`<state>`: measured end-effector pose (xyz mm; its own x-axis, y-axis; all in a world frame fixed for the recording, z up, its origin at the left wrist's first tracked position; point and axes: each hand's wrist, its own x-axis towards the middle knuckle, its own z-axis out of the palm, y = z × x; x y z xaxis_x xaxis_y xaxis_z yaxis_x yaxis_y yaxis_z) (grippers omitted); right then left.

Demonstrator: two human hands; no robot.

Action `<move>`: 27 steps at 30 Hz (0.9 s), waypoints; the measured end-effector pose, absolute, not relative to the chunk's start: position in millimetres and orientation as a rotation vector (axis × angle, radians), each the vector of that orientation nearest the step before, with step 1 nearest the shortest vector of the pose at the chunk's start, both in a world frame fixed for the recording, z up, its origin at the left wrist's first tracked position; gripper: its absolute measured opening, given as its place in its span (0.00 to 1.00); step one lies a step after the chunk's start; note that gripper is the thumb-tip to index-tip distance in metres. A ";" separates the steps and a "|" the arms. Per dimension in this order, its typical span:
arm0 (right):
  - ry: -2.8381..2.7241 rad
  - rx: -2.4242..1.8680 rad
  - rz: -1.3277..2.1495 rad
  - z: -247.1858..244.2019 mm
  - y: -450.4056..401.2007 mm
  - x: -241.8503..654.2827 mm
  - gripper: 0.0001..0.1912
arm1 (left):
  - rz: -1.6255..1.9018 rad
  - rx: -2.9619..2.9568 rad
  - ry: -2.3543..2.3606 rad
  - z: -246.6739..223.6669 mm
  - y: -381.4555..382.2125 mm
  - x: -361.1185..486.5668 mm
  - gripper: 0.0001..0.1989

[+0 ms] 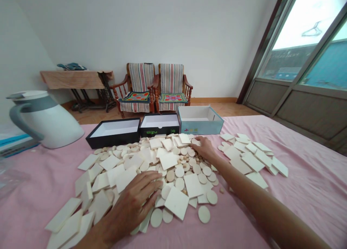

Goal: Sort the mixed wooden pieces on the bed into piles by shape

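Note:
A broad heap of pale wooden pieces, square tiles (pixel 177 202) and round discs (pixel 204 214) with some small cubes among them, lies in front of me. My left hand (pixel 139 194) rests palm down on the near left of the heap, fingers stretched out over the pieces and nothing visibly gripped. At the far right of the heap, my right hand (pixel 205 147) has thumb and forefinger around a pale wooden disc (pixel 195 142). Its other fingers are partly hidden. Square tiles (pixel 168 160) lie between the two hands.
Behind the heap stand two black boxes (pixel 114 142) (pixel 159 129) and a light blue box (pixel 200 128), all lidless. A separate group of square tiles (pixel 252 161) lies right on the pink cloth (pixel 306 205). A white jug (pixel 54 120) stands left; two chairs (pixel 170 82) are beyond.

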<state>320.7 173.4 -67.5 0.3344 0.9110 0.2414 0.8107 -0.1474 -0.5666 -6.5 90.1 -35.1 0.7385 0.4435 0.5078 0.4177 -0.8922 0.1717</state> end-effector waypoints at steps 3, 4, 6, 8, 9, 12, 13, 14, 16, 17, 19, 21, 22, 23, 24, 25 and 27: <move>-1.410 -1.838 0.257 -60.1 162.4 316.7 0.19 | 0.857 2.894 0.709 -34.8 89.6 -5.6 0.14; -1.404 -1.784 0.274 -55.8 157.6 312.5 0.19 | 0.854 2.899 0.706 -35.0 89.6 -5.4 0.13; -1.479 -1.638 0.316 -45.3 145.8 298.8 0.18 | 0.848 2.910 0.699 -35.8 90.0 -5.0 0.13; -1.643 -1.423 0.408 -33.3 132.3 282.1 0.18 | 0.846 2.917 0.698 -37.1 90.5 -4.8 0.13; -1.725 -1.314 0.466 -27.2 125.7 275.4 0.18 | 0.839 2.919 0.699 -37.9 90.7 -4.9 0.13; -1.839 -1.189 0.568 -12.5 111.5 273.9 0.15 | 0.812 2.914 0.711 -39.7 90.8 -5.6 0.14; -1.838 -1.239 0.550 -10.1 109.4 280.9 0.14 | 0.810 2.911 0.713 -39.6 90.5 -5.8 0.14; -1.826 -1.325 0.509 -9.4 108.8 290.9 0.12 | 0.806 2.908 0.711 -39.0 90.1 -5.9 0.14; -1.787 -1.538 0.391 -13.4 111.3 315.3 0.10 | 0.778 2.906 0.682 -35.9 88.3 -5.2 0.13; -1.776 -1.629 0.329 -17.7 113.7 327.1 0.10 | 0.756 2.908 0.653 -33.4 87.0 -4.3 0.13; -1.807 -1.734 0.212 -29.0 119.8 344.7 0.12 | 0.694 2.917 0.568 -27.4 83.2 -1.4 0.13; -1.885 -1.774 0.104 -41.1 127.0 351.4 0.19 | 0.646 2.926 0.467 -21.7 78.1 2.4 0.17; -1.916 -1.798 0.057 -46.5 131.1 351.2 0.22 | 0.624 2.928 0.419 -19.6 75.3 4.5 0.21; -1.931 -1.839 0.025 -51.3 135.4 349.5 0.24 | 0.597 2.931 0.375 -18.3 72.6 6.5 0.24; -1.928 -1.899 0.017 -55.3 140.0 347.1 0.24 | 0.565 2.936 0.341 -17.6 70.0 8.2 0.25; -1.913 -1.967 0.031 -58.6 144.7 344.6 0.22 | 0.532 2.946 0.316 -17.7 67.9 9.7 0.26; -1.886 -2.072 0.088 -63.3 153.6 341.5 0.16 | 0.474 2.971 0.293 -19.1 64.9 11.7 0.26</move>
<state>341.5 153.6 -63.3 0.1184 0.9768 0.1783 0.9561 -0.0637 -0.2860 11.7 64.9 -19.1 0.9323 0.2084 0.2955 0.1712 -0.9742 0.1469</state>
